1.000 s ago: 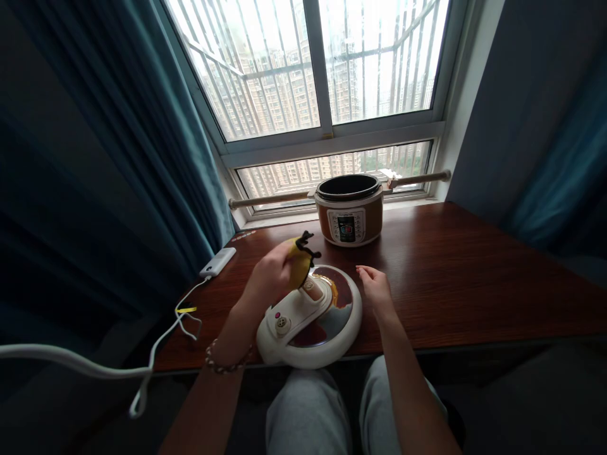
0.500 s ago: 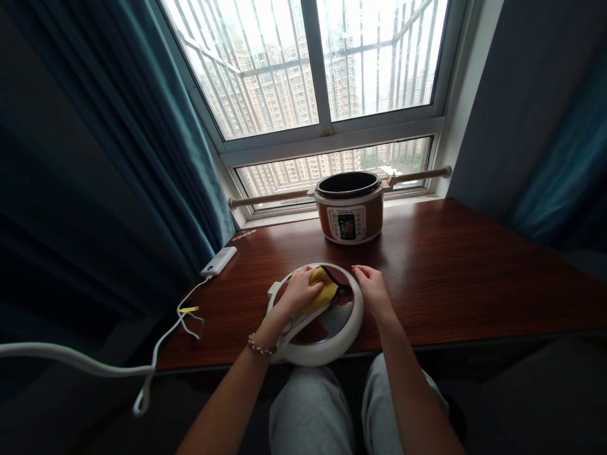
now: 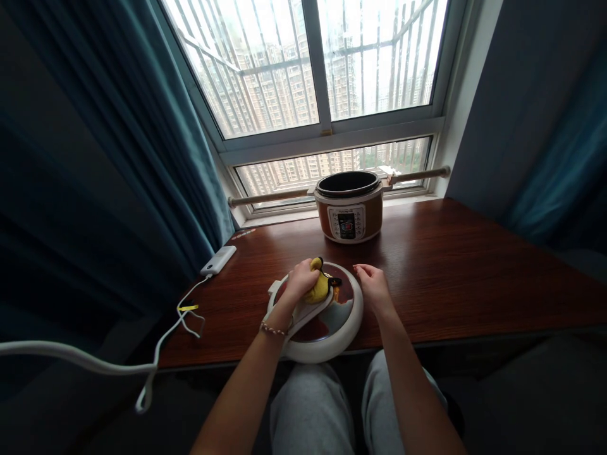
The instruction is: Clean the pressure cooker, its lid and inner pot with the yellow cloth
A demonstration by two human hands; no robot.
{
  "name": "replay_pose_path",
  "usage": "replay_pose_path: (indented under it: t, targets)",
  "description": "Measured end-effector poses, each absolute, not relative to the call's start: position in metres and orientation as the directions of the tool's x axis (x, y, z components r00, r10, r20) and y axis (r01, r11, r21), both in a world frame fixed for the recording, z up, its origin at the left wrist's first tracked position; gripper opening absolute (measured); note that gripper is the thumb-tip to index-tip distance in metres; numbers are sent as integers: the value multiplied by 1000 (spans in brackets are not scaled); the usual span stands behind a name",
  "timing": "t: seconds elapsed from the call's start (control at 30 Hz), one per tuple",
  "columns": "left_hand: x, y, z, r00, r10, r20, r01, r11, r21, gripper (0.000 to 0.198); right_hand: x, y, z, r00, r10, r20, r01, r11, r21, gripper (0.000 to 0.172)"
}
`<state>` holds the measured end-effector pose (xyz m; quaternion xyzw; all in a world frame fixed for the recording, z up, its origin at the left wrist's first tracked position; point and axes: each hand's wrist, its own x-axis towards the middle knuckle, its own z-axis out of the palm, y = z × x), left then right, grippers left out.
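A round pressure cooker lid (image 3: 348,332), white-rimmed with a shiny reflective top and a pale handle, lies at the table's front edge. My left hand (image 3: 302,278) is closed round a bunched yellow cloth (image 3: 320,289) with dark edging, pressed on the lid by its handle. At the lid's upper right rim is my right hand (image 3: 374,284), its fingers curled together. Whether they grip the rim or anything else is hidden. Behind the lid stands the brown and white electric pressure cooker (image 3: 372,218), lidless, its dark inner pot (image 3: 348,183) showing.
The dark reddish wooden table (image 3: 441,272) reaches to the barred window (image 3: 270,82). To the left lie a white power strip (image 3: 219,260) and its white cable (image 3: 85,359) with a yellow tie (image 3: 188,308). A blue curtain (image 3: 156,145) hangs beside them.
My left hand has shifted slightly up and right with the cloth, which is now more bunched. My right hand and the cooker have hardly moved.
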<state>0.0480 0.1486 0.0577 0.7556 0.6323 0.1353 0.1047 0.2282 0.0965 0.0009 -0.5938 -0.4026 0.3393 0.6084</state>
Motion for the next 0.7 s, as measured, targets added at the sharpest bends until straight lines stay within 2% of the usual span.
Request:
replay_pose_path:
  t: [0.23,0.37,0.5,0.7]
  targets:
    - [49,132,55,194,971,143,935,-227,272,23,229,98,0,433,896,95,73,70,-995,29]
    - [46,121,47,196,951,240,934,-255,249,36,230,99,-1,426,899,99,83,70,-994,32]
    - [44,104,38,258,896,362,902,-358,243,47,229,99,-1,425,900,93,70,70,-995,30]
    - [50,71,26,378,811,446,892,-449,59,44,227,99,1,419,904,84,52,68,-996,26]
